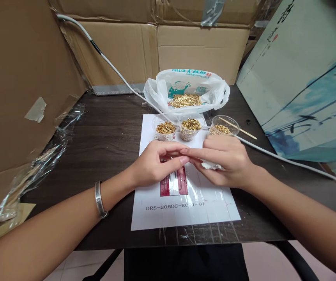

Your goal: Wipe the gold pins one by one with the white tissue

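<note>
My left hand and my right hand meet fingertip to fingertip over a white printed sheet taped to the dark table. The left fingers are pinched together; what they hold is too small to make out. My right hand is curled round a bit of white tissue. Under the hands lies a red rectangular piece on the sheet. Just beyond the hands stand three clear cups of small gold pins: left, middle, right.
A white plastic bag holding longer gold pins sits behind the cups. A wooden stick rests by the right cup. A white cable crosses the table. Cardboard boxes wall in the left and back; a printed box stands right.
</note>
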